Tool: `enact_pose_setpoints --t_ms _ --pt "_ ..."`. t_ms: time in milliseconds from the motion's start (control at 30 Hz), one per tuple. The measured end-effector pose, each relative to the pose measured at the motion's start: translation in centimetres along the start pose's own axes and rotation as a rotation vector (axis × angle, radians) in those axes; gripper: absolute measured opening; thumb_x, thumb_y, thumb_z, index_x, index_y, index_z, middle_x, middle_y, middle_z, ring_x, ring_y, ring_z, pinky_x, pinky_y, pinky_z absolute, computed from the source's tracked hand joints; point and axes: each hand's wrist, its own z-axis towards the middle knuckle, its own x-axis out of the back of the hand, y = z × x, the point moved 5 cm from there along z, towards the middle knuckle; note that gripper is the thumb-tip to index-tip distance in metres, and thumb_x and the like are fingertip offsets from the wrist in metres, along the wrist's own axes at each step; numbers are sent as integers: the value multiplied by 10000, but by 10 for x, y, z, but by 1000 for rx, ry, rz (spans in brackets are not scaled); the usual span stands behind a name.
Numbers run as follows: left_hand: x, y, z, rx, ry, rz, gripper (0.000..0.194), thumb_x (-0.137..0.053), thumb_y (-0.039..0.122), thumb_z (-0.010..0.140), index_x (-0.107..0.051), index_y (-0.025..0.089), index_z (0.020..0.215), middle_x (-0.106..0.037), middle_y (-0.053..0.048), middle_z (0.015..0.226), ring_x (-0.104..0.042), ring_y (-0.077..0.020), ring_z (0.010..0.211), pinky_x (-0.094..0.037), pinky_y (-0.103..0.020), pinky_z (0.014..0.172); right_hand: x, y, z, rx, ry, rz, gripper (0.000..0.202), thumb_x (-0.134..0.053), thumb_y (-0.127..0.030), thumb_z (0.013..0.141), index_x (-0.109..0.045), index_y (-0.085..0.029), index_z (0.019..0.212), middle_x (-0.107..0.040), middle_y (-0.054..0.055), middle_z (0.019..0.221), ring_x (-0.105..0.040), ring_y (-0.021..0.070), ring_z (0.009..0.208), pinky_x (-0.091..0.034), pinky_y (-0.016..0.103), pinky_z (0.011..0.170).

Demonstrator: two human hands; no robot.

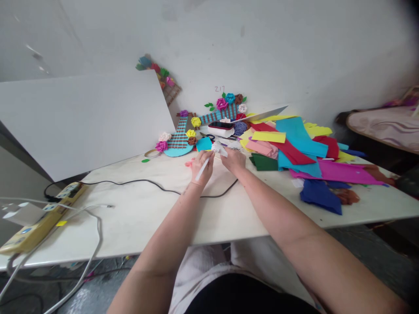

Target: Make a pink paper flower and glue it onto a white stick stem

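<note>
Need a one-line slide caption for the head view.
Both hands hold a white paper flower above a table, beside colored crepe paper.

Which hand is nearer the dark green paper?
Right. The right hand is just left of the dark green paper; the left hand is farther left, past the right.

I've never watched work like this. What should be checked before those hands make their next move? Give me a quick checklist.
1. White crumpled piece held by left hand and right hand: ok.
2. Grip firm: cannot tell; fingers hide the contact.
3. White strip free of the hands: not ok; it lies across the left hand.
4. Black cable away from the arms: not ok; it passes beneath them.
5. Yellow power strip away from the hands: ok, far off to the left.
6. Coloured sheets not under the hands: ok, they lie to the right.
</note>
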Motion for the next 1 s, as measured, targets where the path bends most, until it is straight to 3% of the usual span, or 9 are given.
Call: enact_pose_setpoints --t_ms 200,400,533,867,1000 --pt "-9 7 -4 -198 -80 141 254 -484 364 917 -663 185 938 -636 -109 892 -629 -182 851 -490 -292 790 -6 10 5 -23 26 43 376 -459 -426 879 -627 -296 1190 -715 69 1035 -649 230 956 -468 329 819" --pt "-17 10 -11 -439 -75 395 257 -397 294 962 -611 166 1027 -623 -82 860 -620 -153 790 -496 -258 695 -12 17 8 27 164 97 407 -496 -399 859 -618 -280 1229 -725 70 992 -651 235 923 -457 307 788" --pt "-24 11 -14 -517 -76 457 226 -418 279 955 -603 169 1024 -606 -74 829 -614 -154 753 -485 -258 657 -15 21 10 36 217 113 441 -506 -395 855 -604 -243 1257 -720 92 986 -636 231 905 -448 302 768" --pt "-25 10 -13 -451 -145 380 221 -437 268 937 -611 176 1037 -640 -95 900 -632 -169 827 -493 -266 701 -10 21 12 146 371 94 431 -495 -320 860 -592 -184 1257 -707 104 979 -582 227 909 -397 289 737" --pt "-24 2 -11 -250 -157 215 233 -481 181 858 -599 175 1058 -657 -79 881 -628 -156 757 -501 -277 703 -7 21 13 133 378 55 430 -480 -317 868 -584 -168 1258 -703 119 962 -581 235 891 -378 293 708"
